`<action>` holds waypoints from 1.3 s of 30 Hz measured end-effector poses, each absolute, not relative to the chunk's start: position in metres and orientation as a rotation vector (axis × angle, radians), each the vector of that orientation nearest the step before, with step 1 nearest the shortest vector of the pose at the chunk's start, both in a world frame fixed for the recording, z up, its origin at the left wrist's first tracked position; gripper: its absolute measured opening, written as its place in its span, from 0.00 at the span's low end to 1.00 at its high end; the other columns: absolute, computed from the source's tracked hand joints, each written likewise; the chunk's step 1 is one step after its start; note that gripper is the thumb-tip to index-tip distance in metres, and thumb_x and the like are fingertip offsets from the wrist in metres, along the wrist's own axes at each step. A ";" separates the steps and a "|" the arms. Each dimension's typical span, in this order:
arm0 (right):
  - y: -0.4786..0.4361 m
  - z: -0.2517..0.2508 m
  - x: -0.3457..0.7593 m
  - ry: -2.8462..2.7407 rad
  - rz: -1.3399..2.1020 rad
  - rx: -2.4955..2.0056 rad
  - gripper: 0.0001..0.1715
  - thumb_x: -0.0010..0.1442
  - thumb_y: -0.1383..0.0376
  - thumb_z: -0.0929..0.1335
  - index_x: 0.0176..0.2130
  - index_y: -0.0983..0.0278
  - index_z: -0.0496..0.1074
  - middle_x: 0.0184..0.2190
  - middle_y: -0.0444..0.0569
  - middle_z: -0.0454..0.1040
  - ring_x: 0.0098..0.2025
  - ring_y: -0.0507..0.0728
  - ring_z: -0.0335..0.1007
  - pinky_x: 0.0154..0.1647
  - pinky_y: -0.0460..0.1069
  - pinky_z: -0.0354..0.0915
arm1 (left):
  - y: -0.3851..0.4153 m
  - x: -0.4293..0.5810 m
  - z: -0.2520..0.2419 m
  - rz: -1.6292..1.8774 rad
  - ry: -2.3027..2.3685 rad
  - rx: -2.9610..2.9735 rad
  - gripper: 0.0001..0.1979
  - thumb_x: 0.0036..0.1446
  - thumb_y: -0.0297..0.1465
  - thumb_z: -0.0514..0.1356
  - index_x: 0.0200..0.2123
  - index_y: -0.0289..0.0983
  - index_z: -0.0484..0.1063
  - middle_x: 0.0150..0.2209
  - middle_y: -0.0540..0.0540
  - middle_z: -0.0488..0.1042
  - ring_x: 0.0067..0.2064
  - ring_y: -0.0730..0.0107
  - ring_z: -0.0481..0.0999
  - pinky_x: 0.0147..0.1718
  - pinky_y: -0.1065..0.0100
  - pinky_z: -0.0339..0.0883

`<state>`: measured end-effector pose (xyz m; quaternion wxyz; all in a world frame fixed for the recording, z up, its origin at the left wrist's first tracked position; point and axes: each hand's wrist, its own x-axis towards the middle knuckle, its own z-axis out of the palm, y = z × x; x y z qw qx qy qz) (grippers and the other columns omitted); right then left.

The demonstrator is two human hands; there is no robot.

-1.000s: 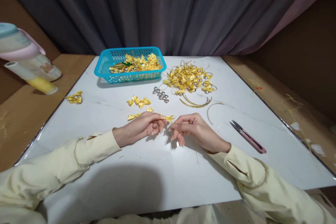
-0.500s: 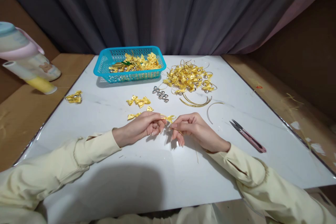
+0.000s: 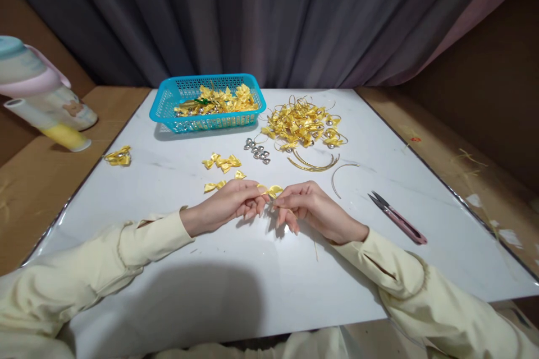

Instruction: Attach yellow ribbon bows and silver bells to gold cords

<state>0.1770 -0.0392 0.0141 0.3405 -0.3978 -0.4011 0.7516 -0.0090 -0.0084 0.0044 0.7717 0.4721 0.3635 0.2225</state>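
A yellow ribbon bow (image 3: 274,190) is between my two hands, above the white table. My left hand (image 3: 238,200) pinches its left side between thumb and index finger. My right hand (image 3: 311,207) is closed at the bow's lower right, thumb against index finger, on a thin gold cord (image 3: 290,211) that shows near the fingers. Something small and silvery may be at the right fingertips, too small to make out. Loose yellow bows (image 3: 227,163) lie behind my left hand, and silver bells (image 3: 257,151) sit farther back.
A blue basket (image 3: 206,123) of yellow bows stands at the back, beside a pile of corded bows (image 3: 301,126). Gold cords (image 3: 314,168) and pink-handled snips (image 3: 398,219) lie on the right. A bottle (image 3: 71,106) and a tube (image 3: 63,134) are at far left.
The bow between my hands has turned and its loops look rounder. My left fingertips have shifted slightly right, nearer my right fingertips.
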 end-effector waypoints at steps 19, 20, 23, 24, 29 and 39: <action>-0.041 0.013 0.170 -1.048 1.845 -1.082 0.09 0.49 0.68 0.69 0.21 0.71 0.72 0.17 0.48 0.72 0.15 0.47 0.61 0.18 0.44 0.60 | -0.015 -0.006 0.007 0.542 0.872 1.152 0.15 0.56 0.35 0.56 0.21 0.32 0.66 0.16 0.53 0.64 0.16 0.82 0.59 0.15 0.77 0.52; -0.041 0.013 0.170 -1.065 1.820 -1.078 0.09 0.50 0.67 0.69 0.22 0.71 0.73 0.18 0.48 0.72 0.16 0.47 0.61 0.18 0.44 0.61 | -0.015 -0.006 0.007 0.558 0.887 1.151 0.15 0.55 0.36 0.57 0.22 0.32 0.66 0.17 0.52 0.66 0.16 0.82 0.60 0.15 0.77 0.53; -0.040 0.014 0.170 -1.094 1.772 -1.082 0.08 0.50 0.66 0.69 0.24 0.70 0.73 0.20 0.48 0.73 0.17 0.49 0.63 0.20 0.45 0.62 | -0.014 -0.006 0.005 0.589 0.900 1.154 0.14 0.55 0.36 0.57 0.25 0.31 0.68 0.19 0.51 0.68 0.16 0.81 0.62 0.15 0.77 0.55; -0.040 0.014 0.169 -1.098 1.763 -1.088 0.08 0.50 0.66 0.69 0.24 0.70 0.72 0.20 0.48 0.73 0.17 0.49 0.64 0.21 0.45 0.62 | -0.013 -0.007 0.004 0.593 0.900 1.160 0.14 0.56 0.36 0.57 0.25 0.31 0.68 0.19 0.51 0.68 0.17 0.81 0.63 0.15 0.77 0.56; -0.040 0.017 0.170 -1.117 1.745 -1.132 0.09 0.50 0.66 0.69 0.23 0.71 0.72 0.19 0.48 0.73 0.17 0.49 0.64 0.21 0.45 0.63 | -0.012 -0.008 0.002 0.613 0.897 1.188 0.12 0.56 0.34 0.57 0.26 0.31 0.68 0.19 0.51 0.68 0.17 0.81 0.62 0.15 0.78 0.56; -0.041 0.013 0.172 -1.170 1.799 -1.160 0.09 0.50 0.68 0.67 0.22 0.72 0.72 0.17 0.48 0.72 0.12 0.47 0.59 0.12 0.43 0.56 | -0.021 -0.009 0.006 0.596 0.922 1.416 0.13 0.58 0.36 0.55 0.26 0.33 0.65 0.16 0.55 0.64 0.15 0.83 0.57 0.15 0.76 0.53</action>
